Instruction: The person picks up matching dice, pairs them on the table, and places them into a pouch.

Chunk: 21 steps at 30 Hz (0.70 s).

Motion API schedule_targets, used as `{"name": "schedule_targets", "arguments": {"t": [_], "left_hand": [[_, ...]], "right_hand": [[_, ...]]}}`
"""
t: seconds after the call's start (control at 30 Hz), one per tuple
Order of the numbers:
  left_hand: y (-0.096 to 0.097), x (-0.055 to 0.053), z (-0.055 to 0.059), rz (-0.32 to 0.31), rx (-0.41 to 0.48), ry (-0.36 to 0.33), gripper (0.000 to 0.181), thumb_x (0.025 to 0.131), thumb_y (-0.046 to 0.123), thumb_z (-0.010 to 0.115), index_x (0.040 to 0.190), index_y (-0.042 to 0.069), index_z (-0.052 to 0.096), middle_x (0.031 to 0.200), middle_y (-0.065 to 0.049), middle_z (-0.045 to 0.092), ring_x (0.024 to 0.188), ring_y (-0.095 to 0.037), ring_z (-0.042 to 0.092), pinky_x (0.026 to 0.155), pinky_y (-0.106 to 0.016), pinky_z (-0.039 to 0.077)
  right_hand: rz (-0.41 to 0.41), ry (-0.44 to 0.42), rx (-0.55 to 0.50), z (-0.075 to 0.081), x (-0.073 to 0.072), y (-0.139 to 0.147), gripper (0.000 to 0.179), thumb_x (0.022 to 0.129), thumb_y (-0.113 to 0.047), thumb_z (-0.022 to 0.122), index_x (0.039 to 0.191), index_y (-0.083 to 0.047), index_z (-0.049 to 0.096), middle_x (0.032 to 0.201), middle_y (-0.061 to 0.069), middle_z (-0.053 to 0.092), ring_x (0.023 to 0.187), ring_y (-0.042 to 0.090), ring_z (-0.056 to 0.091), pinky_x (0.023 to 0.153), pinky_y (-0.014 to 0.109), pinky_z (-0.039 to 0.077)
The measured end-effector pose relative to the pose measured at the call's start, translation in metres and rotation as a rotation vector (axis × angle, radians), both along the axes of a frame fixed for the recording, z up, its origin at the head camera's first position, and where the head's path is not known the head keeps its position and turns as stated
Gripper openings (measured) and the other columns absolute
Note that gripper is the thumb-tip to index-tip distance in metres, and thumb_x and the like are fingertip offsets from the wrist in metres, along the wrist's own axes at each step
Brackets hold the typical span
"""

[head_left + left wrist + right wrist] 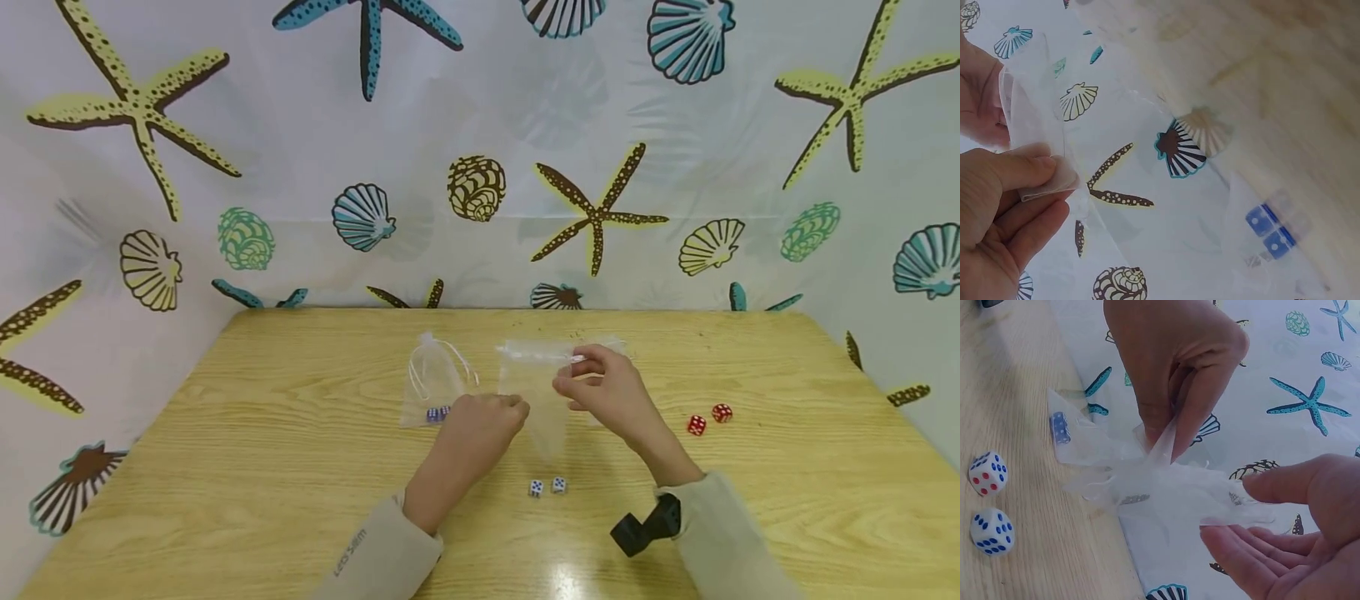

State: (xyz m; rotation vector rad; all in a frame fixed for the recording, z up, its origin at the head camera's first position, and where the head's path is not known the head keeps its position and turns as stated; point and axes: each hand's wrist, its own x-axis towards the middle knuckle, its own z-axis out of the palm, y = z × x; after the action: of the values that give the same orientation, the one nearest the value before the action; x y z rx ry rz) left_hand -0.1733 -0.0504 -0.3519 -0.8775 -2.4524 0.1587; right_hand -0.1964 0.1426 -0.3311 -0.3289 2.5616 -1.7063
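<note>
Beyond the white dice on the counter, my left hand pinches the sheer bag; my right hand, thumb and fingers spread, touches its top. Red dice lie right of the white dice.

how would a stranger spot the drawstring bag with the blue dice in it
On the wooden table, find the person's left hand. Just beyond it, to its left, lies a small, sheer white drawstring bag. Blue dice show through its lower part, whereas the held bag, pinched in that hand, shows no dice.
</note>
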Motion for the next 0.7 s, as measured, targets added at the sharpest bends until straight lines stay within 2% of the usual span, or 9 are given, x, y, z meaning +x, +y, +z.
{"name": "schedule_targets", "arguments": {"t": [0.1,0.17,0.23,0.3,0.37,0.47,0.6,0.7], "left_hand": [[0.001,0.002,-0.001,-0.012,0.029,0.004,0.014,0.084,0.009,0.070,0.072,0.015,0.066,0.072,0.005,0.070,0.050,-0.005,0.052,0.042,-0.019,0.038],[0.001,0.003,0.001,-0.020,0.049,-0.017,0.010,0.085,0.008,0.069,0.077,0.014,0.068,0.080,0.004,0.072,0.057,-0.007,0.060,0.044,-0.020,0.043],[0.001,0.004,0.004,-0.029,0.073,-0.065,0.005,0.085,0.010,0.069,0.087,0.014,0.071,0.093,0.002,0.074,0.071,-0.011,0.068,0.052,-0.022,0.051],[-0.001,0.006,0.009,-0.037,0.110,-0.131,0.014,0.086,0.014,0.070,0.099,0.012,0.072,0.105,-0.001,0.072,0.085,-0.015,0.070,0.059,-0.027,0.055],[-0.004,0.008,0.015,-0.044,0.183,-0.204,0.024,0.086,0.020,0.070,0.108,0.012,0.071,0.114,-0.004,0.070,0.097,-0.019,0.069,0.067,-0.031,0.057],[-0.010,0.007,0.020,-0.041,0.371,-0.297,0.030,0.086,0.023,0.070,0.113,0.009,0.068,0.116,-0.007,0.069,0.100,-0.023,0.068,0.070,-0.035,0.057],[-0.018,-0.001,0.022,-0.027,0.773,-0.394,0.029,0.087,0.015,0.069,0.114,0.004,0.065,0.112,-0.012,0.067,0.097,-0.026,0.066,0.078,-0.039,0.056],[-0.023,-0.008,0.023,-0.026,1.053,-0.510,0.037,0.086,0.012,0.069,0.121,0.002,0.059,0.117,-0.013,0.063,0.101,-0.028,0.063,0.086,-0.041,0.054]], "right_hand": [[-0.025,0.025,-0.032,0.000,0.000,0.000,0.042,0.090,-0.005,0.063,0.126,0.011,0.051,0.105,0.027,0.065,0.087,0.027,0.071,0.071,0.033,0.059],[-0.043,0.041,-0.041,0.000,-0.001,0.002,0.036,0.089,-0.003,0.064,0.120,0.011,0.055,0.101,0.027,0.066,0.081,0.022,0.072,0.069,0.030,0.059],[-0.056,0.052,-0.052,0.000,-0.001,0.004,0.031,0.088,-0.002,0.064,0.116,0.011,0.058,0.099,0.026,0.068,0.077,0.017,0.071,0.067,0.028,0.059],[-0.060,0.065,-0.057,0.000,-0.002,0.007,0.029,0.088,-0.002,0.065,0.113,0.011,0.059,0.097,0.025,0.068,0.074,0.013,0.071,0.067,0.026,0.058],[-0.061,0.080,-0.064,0.001,-0.002,0.009,0.027,0.088,-0.001,0.065,0.111,0.011,0.060,0.097,0.025,0.068,0.074,0.013,0.070,0.067,0.027,0.058],[-0.063,0.100,-0.061,0.003,-0.001,0.012,0.027,0.088,-0.001,0.065,0.111,0.011,0.060,0.098,0.026,0.068,0.073,0.008,0.069,0.068,0.026,0.058],[-0.058,0.137,-0.032,0.007,0.003,0.012,0.027,0.087,-0.002,0.065,0.112,0.009,0.060,0.099,0.026,0.068,0.072,0.003,0.068,0.068,0.023,0.057],[-0.018,0.206,-0.001,0.011,0.006,0.009,0.025,0.086,-0.001,0.066,0.109,0.008,0.062,0.096,0.024,0.069,0.074,0.009,0.069,0.067,0.021,0.056]]}}
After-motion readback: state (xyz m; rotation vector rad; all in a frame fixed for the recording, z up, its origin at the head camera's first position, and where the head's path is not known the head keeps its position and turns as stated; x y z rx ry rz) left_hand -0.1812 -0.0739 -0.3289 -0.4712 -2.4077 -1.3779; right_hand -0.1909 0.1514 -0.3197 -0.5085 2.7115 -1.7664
